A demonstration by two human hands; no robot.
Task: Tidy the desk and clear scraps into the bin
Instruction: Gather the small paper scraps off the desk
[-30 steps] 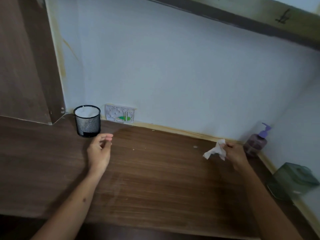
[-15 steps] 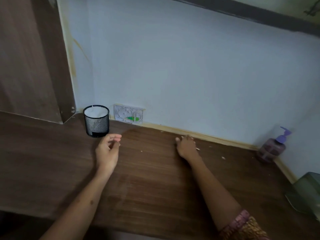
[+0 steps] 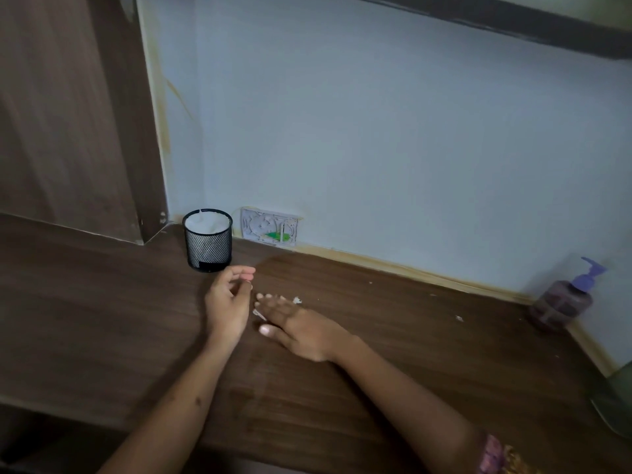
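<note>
A small black mesh bin (image 3: pixel 208 241) stands on the dark wooden desk (image 3: pixel 410 354) by the back wall, with white paper inside. My left hand (image 3: pixel 228 302) rests on the desk just right of and in front of the bin, fingers loosely curled, holding nothing I can see. My right hand (image 3: pixel 294 325) lies flat on the desk, palm down, fingers straight and pointing left toward my left hand. White paper bits (image 3: pixel 297 300) show at its fingertips and another white scrap (image 3: pixel 259 314) peeks out under its fingers. A small scrap (image 3: pixel 459 318) lies farther right.
A purple pump bottle (image 3: pixel 564 299) stands in the back right corner. A greenish tissue box (image 3: pixel 615 401) sits at the right edge. A wall socket plate (image 3: pixel 269 230) is behind the bin. A wooden cabinet side (image 3: pixel 68 114) rises at left.
My right hand has swept left across the desk from the pump bottle corner to beside my left hand. The crumpled tissue it held a second ago is no longer visible. My left hand stayed put.
</note>
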